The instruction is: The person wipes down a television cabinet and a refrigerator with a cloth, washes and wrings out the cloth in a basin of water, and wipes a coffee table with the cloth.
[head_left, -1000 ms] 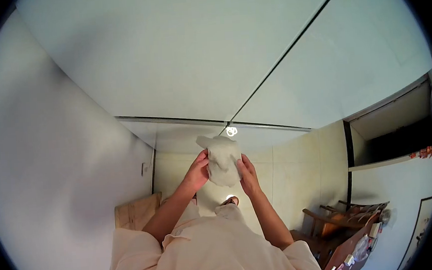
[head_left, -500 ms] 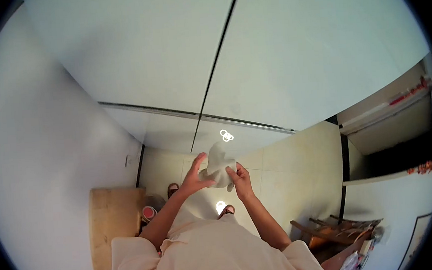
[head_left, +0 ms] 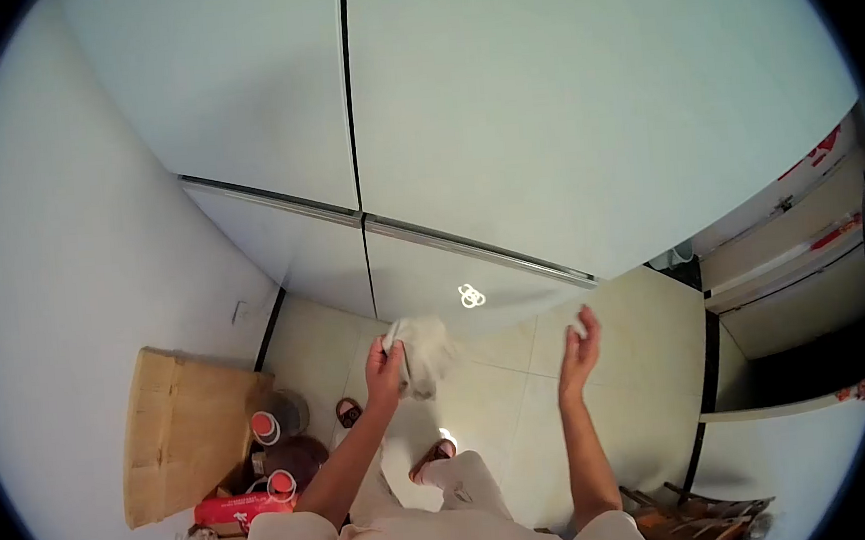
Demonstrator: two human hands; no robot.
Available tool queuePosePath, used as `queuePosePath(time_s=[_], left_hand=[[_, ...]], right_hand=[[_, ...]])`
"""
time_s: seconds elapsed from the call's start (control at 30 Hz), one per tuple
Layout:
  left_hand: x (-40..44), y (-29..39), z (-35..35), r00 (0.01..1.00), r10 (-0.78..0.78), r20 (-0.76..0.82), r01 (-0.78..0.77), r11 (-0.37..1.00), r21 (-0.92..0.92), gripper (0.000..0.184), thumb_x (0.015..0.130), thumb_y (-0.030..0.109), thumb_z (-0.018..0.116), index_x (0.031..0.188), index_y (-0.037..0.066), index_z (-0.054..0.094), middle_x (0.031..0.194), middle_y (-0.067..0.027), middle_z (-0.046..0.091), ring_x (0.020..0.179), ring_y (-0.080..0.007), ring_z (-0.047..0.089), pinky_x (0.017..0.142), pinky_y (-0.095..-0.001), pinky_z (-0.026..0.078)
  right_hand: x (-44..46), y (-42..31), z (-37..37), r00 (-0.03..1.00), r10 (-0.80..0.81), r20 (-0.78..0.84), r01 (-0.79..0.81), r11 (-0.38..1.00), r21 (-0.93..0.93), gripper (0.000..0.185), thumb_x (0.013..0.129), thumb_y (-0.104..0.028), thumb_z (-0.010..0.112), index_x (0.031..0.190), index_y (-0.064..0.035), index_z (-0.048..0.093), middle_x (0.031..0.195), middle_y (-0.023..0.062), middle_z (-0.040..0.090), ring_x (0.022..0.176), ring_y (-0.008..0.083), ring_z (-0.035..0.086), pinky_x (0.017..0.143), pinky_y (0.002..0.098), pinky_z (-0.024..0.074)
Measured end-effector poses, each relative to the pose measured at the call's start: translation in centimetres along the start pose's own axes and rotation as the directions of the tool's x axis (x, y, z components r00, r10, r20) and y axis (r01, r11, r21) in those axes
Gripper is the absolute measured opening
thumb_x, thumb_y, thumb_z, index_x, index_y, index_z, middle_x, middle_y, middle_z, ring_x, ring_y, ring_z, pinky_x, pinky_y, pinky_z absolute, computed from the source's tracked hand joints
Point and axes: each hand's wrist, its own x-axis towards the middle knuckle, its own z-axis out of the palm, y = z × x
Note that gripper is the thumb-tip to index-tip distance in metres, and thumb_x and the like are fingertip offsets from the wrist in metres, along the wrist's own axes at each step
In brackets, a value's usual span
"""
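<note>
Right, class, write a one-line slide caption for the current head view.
Facing tall pale doors, the left hand grips a crumpled cloth; the right hand is raised, open and empty.

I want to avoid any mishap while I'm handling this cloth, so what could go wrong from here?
The cloth hangs from the left hand alone, while the right hand is open and apart from it, so it might slip to the floor. The red-capped containers stand on the same side as the left foot, so a careless step that way could knock one over.
</note>
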Motion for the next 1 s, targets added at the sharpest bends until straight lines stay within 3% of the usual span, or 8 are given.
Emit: queuePosePath(time_s=[0.13, 0.37, 0.53, 0.63, 0.67, 0.77, 0.87, 1.0], left_hand=[[5.7, 0.7, -1.1, 0.925, 0.377, 0.037, -0.378, 0.915, 0.140, 0.022, 0.092, 0.012, 0.052, 0.110, 0.001, 0.051, 0.106, -0.0035, 0.054, 0.094, -0.0100, 0.049, 0.083, -0.0233, 0.039], [14.2, 3.5, 1.9, 0.463, 0.878, 0.123, -0.862, 0.414, 0.293, 0.024, 0.087, 0.013, 0.055, 0.105, -0.003, 0.050, 0.123, -0.0148, 0.047, 0.108, -0.0236, 0.047, 0.094, -0.0339, 0.036], [17.1, -1.2, 3.8, 0.108, 0.936, 0.334, -0.941, -0.012, 0.339, 0.042, 0.081, 0.015, 0.062, 0.115, -0.002, 0.046, 0.136, -0.0229, 0.034, 0.123, -0.0377, 0.037, 0.101, -0.0426, 0.030], [18.5, -3.8, 3.7, 0.002, 0.874, 0.485, -0.889, -0.221, 0.402, 0.053, 0.076, 0.016, 0.068, 0.119, -0.001, 0.043, 0.142, -0.0263, 0.025, 0.129, -0.0427, 0.028, 0.104, -0.0454, 0.027], [18.8, -3.8, 3.7, 0.023, 0.868, 0.497, -0.899, -0.199, 0.389, 0.056, 0.077, 0.016, 0.069, 0.122, -0.001, 0.040, 0.142, -0.0265, 0.023, 0.131, -0.0435, 0.025, 0.103, -0.0474, 0.027], [20.4, -3.8, 4.2, -0.220, 0.875, 0.431, -0.844, -0.393, 0.366, 0.046, 0.077, 0.020, 0.068, 0.113, -0.001, 0.047, 0.139, -0.0282, 0.030, 0.127, -0.0451, 0.030, 0.103, -0.0532, 0.024], [20.8, -4.3, 6.0, -0.281, 0.887, 0.366, -0.861, -0.402, 0.312, 0.045, 0.077, 0.018, 0.067, 0.114, 0.001, 0.048, 0.139, -0.0260, 0.031, 0.129, -0.0429, 0.029, 0.103, -0.0531, 0.024], [18.7, -8.5, 11.1, -0.389, 0.775, 0.499, -0.802, -0.551, 0.231, 0.046, 0.075, 0.013, 0.067, 0.116, 0.007, 0.049, 0.141, -0.0219, 0.031, 0.131, -0.0388, 0.027, 0.105, -0.0494, 0.023]], right_hand=[[2.4, 5.9, 1.5, 0.988, -0.018, -0.152, 0.012, 0.999, -0.036, 0.045, 0.090, -0.014, 0.051, 0.132, -0.0029, 0.038, 0.131, 0.0126, 0.045, 0.117, 0.0224, 0.045, 0.093, 0.0343, 0.0380], [3.8, 13.5, 6.1, 0.974, -0.060, -0.220, 0.072, 0.996, 0.048, 0.040, 0.094, -0.021, 0.044, 0.125, 0.0031, 0.035, 0.104, 0.0098, 0.049, 0.090, 0.0154, 0.044, 0.083, 0.0262, 0.0369], [4.6, 17.0, 7.1, 0.929, -0.215, -0.300, 0.234, 0.972, 0.029, 0.042, 0.095, -0.020, 0.041, 0.129, 0.0023, 0.033, 0.117, 0.0121, 0.046, 0.106, 0.0190, 0.043, 0.094, 0.0286, 0.0326], [5.4, 19.5, 7.4, 0.866, -0.371, -0.336, 0.401, 0.916, 0.022, 0.045, 0.095, -0.021, 0.040, 0.132, 0.0030, 0.031, 0.125, 0.0131, 0.042, 0.115, 0.0210, 0.040, 0.099, 0.0303, 0.0286], [5.7, 20.1, 7.3, 0.847, -0.410, -0.337, 0.439, 0.899, 0.010, 0.046, 0.095, -0.022, 0.040, 0.133, 0.0035, 0.030, 0.125, 0.0134, 0.042, 0.115, 0.0212, 0.040, 0.099, 0.0305, 0.0284], [6.2, 21.7, 7.3, 0.803, -0.500, -0.324, 0.524, 0.851, -0.014, 0.048, 0.095, -0.023, 0.038, 0.134, 0.0043, 0.028, 0.128, 0.0144, 0.042, 0.117, 0.0221, 0.040, 0.100, 0.0311, 0.0278], [7.0, 22.1, 7.6, 0.773, -0.544, -0.326, 0.572, 0.820, -0.012, 0.050, 0.096, -0.025, 0.037, 0.135, 0.0043, 0.027, 0.130, 0.0158, 0.041, 0.119, 0.0234, 0.039, 0.101, 0.0319, 0.0275], [7.8, 22.9, 7.0, 0.736, -0.583, -0.345, 0.611, 0.791, -0.032, 0.050, 0.096, -0.027, 0.035, 0.134, 0.0046, 0.029, 0.130, 0.0176, 0.043, 0.119, 0.0254, 0.041, 0.101, 0.0331, 0.0286]])
